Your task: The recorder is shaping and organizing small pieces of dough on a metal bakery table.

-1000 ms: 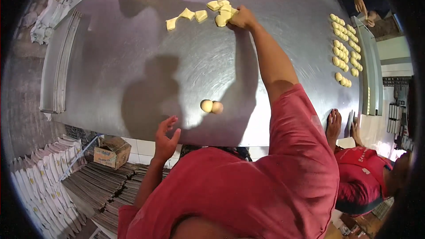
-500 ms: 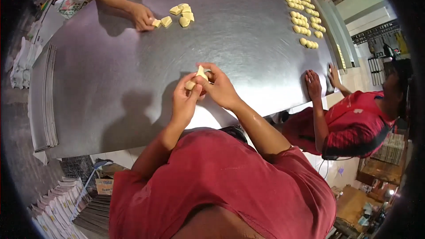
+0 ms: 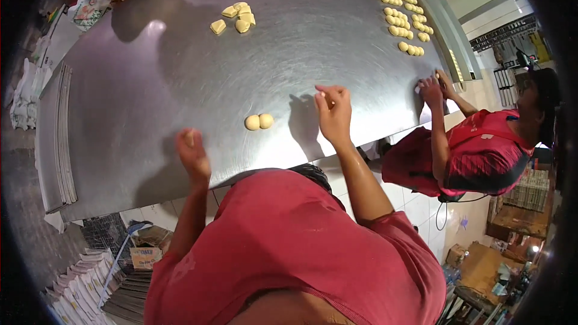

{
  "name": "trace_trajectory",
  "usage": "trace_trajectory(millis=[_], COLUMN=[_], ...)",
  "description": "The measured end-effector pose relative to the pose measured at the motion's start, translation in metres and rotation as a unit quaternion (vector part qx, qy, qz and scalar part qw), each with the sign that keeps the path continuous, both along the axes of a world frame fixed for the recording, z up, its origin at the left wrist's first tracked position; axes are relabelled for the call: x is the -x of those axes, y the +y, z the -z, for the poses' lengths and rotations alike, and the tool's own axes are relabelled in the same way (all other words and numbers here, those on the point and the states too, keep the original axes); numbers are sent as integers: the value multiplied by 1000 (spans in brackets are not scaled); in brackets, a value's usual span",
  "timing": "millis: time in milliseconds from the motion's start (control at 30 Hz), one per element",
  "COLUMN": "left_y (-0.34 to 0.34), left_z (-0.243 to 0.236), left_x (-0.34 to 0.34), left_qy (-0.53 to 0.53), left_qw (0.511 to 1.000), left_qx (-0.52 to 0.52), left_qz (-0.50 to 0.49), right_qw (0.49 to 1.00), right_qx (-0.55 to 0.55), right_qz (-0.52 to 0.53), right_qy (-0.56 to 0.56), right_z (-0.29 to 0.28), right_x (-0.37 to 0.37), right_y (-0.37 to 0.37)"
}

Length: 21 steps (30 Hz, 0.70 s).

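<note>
A wide steel bench (image 3: 180,84) fills most of the view, with a tiled floor seen beyond its near edge and stacks of flat trays (image 3: 57,138) laid along its left side. Near the middle of the bench two small round dough balls (image 3: 259,121) are set side by side, touching each other. The left hand (image 3: 192,151) is raised over the near edge of the bench, left of the balls and apart from them; its fingers are curled around a small piece of dough (image 3: 189,138), only partly seen. The right hand (image 3: 332,108) is held above the bench just right of the balls, fingers bent inward with the tips drawn together; whether anything is pinched there cannot be told. At the far side a heap of cut dough pieces (image 3: 235,18) is seen, and at the far right rows of shaped dough balls (image 3: 402,15) are lined up. A person in a red shirt (image 3: 481,150) is seen at the right edge, both hands on the bench rim.
</note>
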<state>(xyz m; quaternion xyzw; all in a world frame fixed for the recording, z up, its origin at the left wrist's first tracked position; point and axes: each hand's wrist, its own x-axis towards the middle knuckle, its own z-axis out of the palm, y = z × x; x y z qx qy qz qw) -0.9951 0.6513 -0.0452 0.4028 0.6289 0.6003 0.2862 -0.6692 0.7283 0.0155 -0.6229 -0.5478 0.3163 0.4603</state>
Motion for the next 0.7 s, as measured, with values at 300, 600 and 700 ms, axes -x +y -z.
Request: trace_trajectory(millis=[300, 600, 700], left_y=[-11, -24, -21], left_z=[41, 29, 33], left_x=[88, 7, 83], left_qy=[620, 436, 502], left_qw=[775, 869, 844], left_qx=[17, 61, 75], left_qz=[119, 224, 173], right_qw=[878, 946, 913], right_qx=[-90, -117, -37], right_qz=[-156, -161, -177], right_qy=[-443, -255, -365], right_z=[69, 79, 82], right_x=[-73, 1, -69], right_y=[-6, -29, -13])
